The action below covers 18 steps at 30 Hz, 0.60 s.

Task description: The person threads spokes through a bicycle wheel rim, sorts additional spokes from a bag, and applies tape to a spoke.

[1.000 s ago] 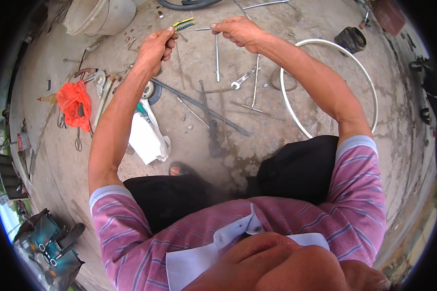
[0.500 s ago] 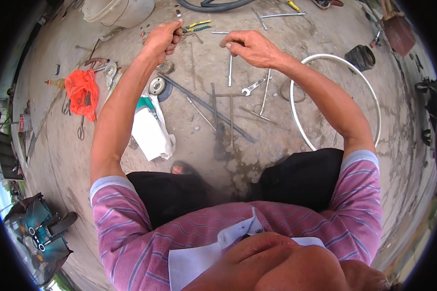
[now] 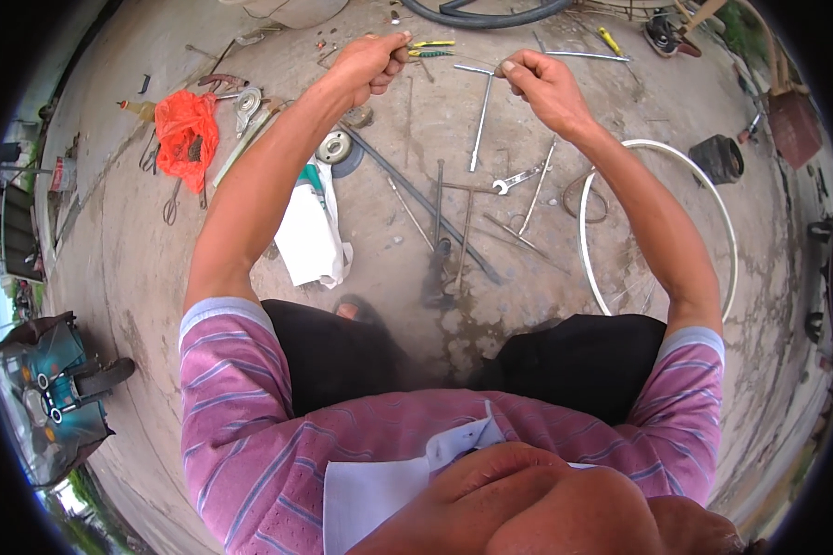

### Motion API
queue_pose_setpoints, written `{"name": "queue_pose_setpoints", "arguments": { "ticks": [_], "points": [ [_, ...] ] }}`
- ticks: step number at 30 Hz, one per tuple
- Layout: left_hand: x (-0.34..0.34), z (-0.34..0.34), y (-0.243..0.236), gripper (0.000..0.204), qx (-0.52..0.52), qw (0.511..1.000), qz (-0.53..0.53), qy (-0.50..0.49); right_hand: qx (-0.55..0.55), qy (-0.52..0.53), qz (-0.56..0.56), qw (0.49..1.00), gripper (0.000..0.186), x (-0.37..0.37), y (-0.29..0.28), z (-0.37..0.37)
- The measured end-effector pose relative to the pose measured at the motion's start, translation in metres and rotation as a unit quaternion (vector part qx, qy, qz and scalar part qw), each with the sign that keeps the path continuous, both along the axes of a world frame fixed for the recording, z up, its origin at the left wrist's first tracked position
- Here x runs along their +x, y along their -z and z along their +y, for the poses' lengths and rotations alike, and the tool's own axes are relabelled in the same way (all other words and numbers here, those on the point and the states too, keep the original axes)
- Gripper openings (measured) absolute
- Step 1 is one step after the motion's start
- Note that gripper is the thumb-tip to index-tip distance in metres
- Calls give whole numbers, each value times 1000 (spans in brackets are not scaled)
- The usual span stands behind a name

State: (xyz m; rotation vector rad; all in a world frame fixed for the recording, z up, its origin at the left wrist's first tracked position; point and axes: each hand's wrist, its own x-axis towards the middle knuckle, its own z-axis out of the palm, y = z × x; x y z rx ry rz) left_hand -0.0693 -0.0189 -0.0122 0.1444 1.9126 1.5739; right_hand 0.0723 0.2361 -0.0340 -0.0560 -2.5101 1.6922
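My left hand [image 3: 370, 65], fingers closed, is held out at upper centre with thumb and forefinger pinched; what it holds is too small to make out. Just beyond it are yellow-handled and green-handled tools [image 3: 430, 53]. My right hand [image 3: 539, 91] is stretched out to its right, fingertips also pinched; a very thin line, perhaps wire, seems to run at them, but I cannot tell what it is. Beside those fingertips a silver T-handled wrench [image 3: 479, 120] lies on the concrete floor [image 3: 416, 222]. A combination spanner [image 3: 518, 178] and several rods [image 3: 398, 171] lie nearer me.
A white wheel rim [image 3: 733, 250] lies right, near a black container [image 3: 715, 162]. Left are a red plastic bag [image 3: 180, 129], white sack [image 3: 307, 240] and metal disc [image 3: 335, 148]. A black tube [image 3: 481, 18] and pale bucket [image 3: 282, 9] lie beyond. A teal vehicle [image 3: 55, 388] stands lower left.
The floor and its objects have shifted rightward in view as my head moved. Both hands moved right with it, still stretched out and apart, the right one's fingertips staying near the T-handled wrench.
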Motion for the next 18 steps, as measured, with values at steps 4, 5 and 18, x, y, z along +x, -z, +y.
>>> {"name": "queue_pose_setpoints", "arguments": {
  "ticks": [4,5,18],
  "points": [
    [0,-4,1,34,-14,999,49,-14,57,-73,33,995,29,8,2,-18],
    [1,-1,2,32,7,998,64,-14,67,-65,46,995,27,7,8,-16],
    [8,-6,-9,40,0,998,66,20,91,-97,21,991,25,5,12,-11]
  ]
}}
